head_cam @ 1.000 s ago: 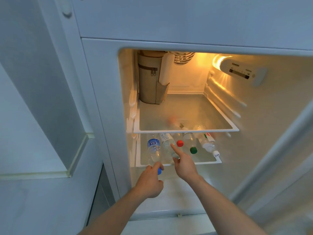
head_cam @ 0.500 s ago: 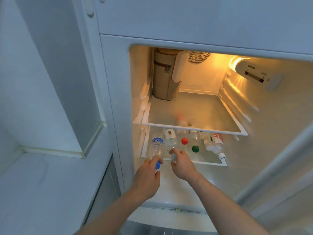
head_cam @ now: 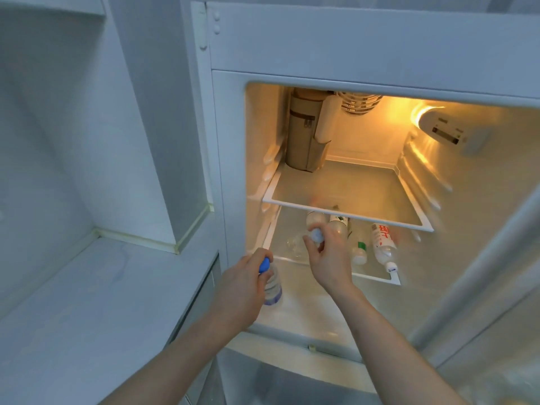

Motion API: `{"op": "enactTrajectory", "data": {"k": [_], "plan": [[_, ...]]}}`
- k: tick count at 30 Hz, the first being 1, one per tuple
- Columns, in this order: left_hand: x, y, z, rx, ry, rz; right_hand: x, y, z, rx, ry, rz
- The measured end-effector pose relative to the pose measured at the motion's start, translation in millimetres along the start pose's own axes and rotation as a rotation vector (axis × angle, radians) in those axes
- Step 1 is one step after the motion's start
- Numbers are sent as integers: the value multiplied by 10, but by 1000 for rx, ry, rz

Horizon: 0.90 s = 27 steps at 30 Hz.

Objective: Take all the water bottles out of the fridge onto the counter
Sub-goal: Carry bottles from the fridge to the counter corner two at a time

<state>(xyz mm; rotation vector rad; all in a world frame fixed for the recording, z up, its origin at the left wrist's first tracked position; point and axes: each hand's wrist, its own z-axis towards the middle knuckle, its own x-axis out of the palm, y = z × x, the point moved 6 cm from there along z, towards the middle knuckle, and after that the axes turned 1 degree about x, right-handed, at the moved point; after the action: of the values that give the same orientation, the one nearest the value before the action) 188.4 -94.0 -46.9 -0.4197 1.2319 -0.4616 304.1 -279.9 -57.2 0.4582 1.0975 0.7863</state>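
The fridge (head_cam: 230, 171) stands open and lit. My left hand (head_cam: 242, 290) grips the neck of a clear bottle with a blue cap (head_cam: 271, 285), which hangs upright just outside the lower shelf's left front corner. My right hand (head_cam: 327, 258) pinches the pale-capped bottle (head_cam: 315, 226) by its cap over the lower glass shelf (head_cam: 377, 277). Still lying on that shelf are a green-capped bottle (head_cam: 360, 252), a white-capped bottle with a red label (head_cam: 382, 244) and another bottle (head_cam: 340, 225) partly hidden behind my right hand.
A pale counter (head_cam: 81, 290) stretches to the left of the fridge, below a white wall recess. The upper glass shelf (head_cam: 344, 188) carries a tall tan zippered bag (head_cam: 304, 135) at its back left. The fridge door (head_cam: 482, 287) stands open at the right.
My left hand has pulled the blue-capped bottle off the lower shelf, down and to the left. My right hand has closed on the cap of the neighbouring bottle. The camera has moved closer.
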Motion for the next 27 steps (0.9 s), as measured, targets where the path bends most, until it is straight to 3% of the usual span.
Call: {"op": "enactTrajectory", "data": {"k": [10, 20, 27], "plan": [[-310, 147, -905, -131, -10, 86, -142, 321, -359, -57, 151, 42], [-669, 526, -1956, -341, -61, 121, 352, 598, -1120, -181, 687, 30], [-953, 750, -2810, -478, -75, 92, 570, 1138, -1770, -304, 888, 99]]}}
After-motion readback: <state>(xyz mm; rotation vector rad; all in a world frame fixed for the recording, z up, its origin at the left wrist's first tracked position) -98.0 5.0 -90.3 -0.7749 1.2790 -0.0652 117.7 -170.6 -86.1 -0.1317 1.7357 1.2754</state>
